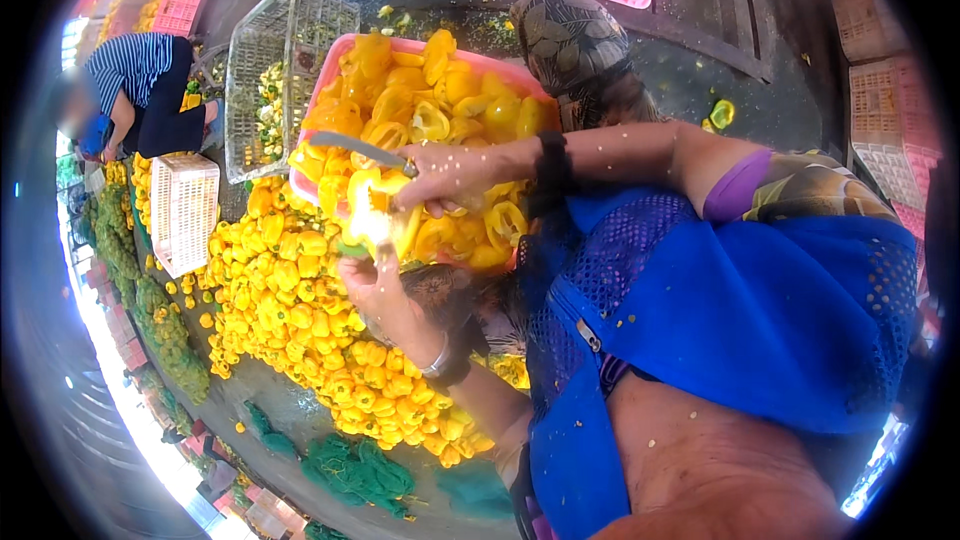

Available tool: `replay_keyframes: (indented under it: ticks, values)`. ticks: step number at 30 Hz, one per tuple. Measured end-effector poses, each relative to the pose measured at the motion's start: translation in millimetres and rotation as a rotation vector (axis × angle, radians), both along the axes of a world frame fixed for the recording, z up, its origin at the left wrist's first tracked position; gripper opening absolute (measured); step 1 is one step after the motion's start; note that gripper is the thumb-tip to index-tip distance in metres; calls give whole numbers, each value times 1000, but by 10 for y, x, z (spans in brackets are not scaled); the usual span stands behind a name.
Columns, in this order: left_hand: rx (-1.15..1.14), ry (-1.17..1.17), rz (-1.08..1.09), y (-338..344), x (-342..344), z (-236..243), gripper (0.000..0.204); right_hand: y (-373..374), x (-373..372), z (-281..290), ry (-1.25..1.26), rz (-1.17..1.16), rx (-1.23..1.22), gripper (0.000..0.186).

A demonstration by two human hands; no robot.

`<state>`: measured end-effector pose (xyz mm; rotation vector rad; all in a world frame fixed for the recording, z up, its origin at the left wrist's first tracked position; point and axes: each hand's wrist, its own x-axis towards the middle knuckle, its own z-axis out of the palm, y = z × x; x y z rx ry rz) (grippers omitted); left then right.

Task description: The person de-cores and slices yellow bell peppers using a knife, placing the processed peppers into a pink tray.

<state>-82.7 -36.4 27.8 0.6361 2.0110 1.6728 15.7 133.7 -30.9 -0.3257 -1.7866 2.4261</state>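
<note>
My right hand (445,178) grips a knife (355,147), its blade pointing left above the cut peppers. Below it, my left hand (378,295) holds a yellow bell pepper (405,232), partly washed out by glare. Fingers of the right hand also reach the top of this pepper. A bit of green (350,250) shows beside the left fingertips; I cannot tell if it is the stem. Both hands are over a pink crate (300,183) heaped with cut yellow pepper pieces (430,122).
Whole yellow peppers (290,285) lie piled on the floor beside the crate. A grey mesh crate (245,110) holds pale scraps. Nearby are a white crate (185,215), green netting (355,475) and stacked pink crates (885,105). A person in a striped top (130,65) bends at upper left.
</note>
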Motion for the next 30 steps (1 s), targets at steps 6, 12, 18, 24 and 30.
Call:
replay_keyframes:
  ticks: [6, 12, 18, 24, 30]
  values:
    - [-85, -275, 34, -15, 27, -173, 40, -181, 73, 66, 224, -263, 719, 64]
    - [-38, -194, 76, 24, 85, -316, 40, -261, 189, 330, 194, -233, 1068, 75]
    - [66, -282, 111, 27, 21, -597, 40, -273, 203, 410, 147, -146, 1120, 76]
    - [20, -278, 68, 48, 10, -447, 40, -145, 53, 186, 185, -200, 815, 64]
    - [83, -434, -4, -103, 46, -252, 48, -21, 28, 336, 175, -79, 597, 57]
